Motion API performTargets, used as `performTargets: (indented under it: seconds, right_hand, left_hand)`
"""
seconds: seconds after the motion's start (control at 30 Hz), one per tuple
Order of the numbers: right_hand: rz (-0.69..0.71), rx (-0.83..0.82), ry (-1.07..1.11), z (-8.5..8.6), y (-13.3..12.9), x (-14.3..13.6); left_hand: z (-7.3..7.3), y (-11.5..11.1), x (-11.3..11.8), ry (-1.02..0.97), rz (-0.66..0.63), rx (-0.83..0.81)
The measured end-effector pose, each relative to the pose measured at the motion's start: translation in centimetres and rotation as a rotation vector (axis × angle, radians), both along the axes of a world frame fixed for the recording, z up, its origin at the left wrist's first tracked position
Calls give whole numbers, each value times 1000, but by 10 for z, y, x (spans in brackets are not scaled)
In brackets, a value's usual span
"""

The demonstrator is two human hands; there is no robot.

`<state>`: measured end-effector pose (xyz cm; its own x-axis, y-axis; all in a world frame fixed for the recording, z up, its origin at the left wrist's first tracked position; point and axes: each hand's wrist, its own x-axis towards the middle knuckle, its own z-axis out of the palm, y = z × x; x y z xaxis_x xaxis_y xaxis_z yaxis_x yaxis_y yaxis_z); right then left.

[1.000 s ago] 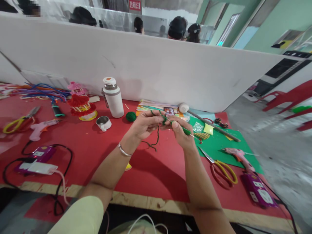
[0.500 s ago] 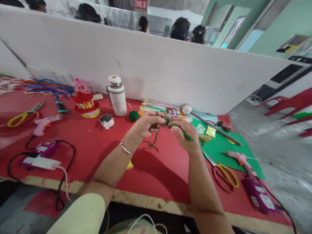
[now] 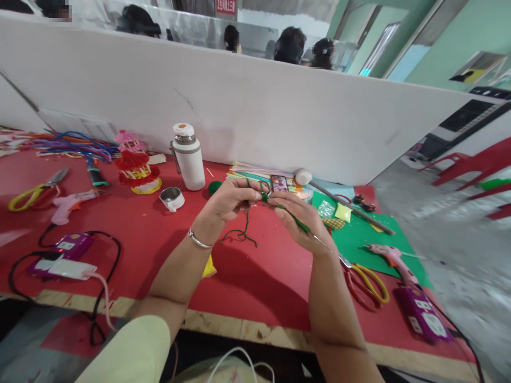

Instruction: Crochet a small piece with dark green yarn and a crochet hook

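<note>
Head view: green yarn piece [image 3: 264, 197] sits between fingertips. Left hand [image 3: 231, 201] pinches it; right hand [image 3: 298, 211] pinches green-handled hook [image 3: 300, 224], tip at the yarn. Green ball [image 3: 214, 187] just behind left hand, scissors [image 3: 362, 287] right of grip.

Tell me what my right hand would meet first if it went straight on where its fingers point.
Probably the green yarn at your left hand, just ahead of your right hand; yarn and fingers look nearly touching, but depth there is hard to judge.
</note>
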<state>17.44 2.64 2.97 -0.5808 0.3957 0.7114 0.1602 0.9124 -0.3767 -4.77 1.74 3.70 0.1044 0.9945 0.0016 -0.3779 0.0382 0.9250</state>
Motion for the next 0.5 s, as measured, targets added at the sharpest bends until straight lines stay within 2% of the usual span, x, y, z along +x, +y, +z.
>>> performTargets:
  seconds: [0.2,0.5]
  right_hand:
    - [26,21,-16,3,-4,2]
    - [91,-86,-21,7,-8,7]
  left_hand:
    - [-2,5,-4,35,-42,13]
    - [-6,7,-8,-6,-164,-41]
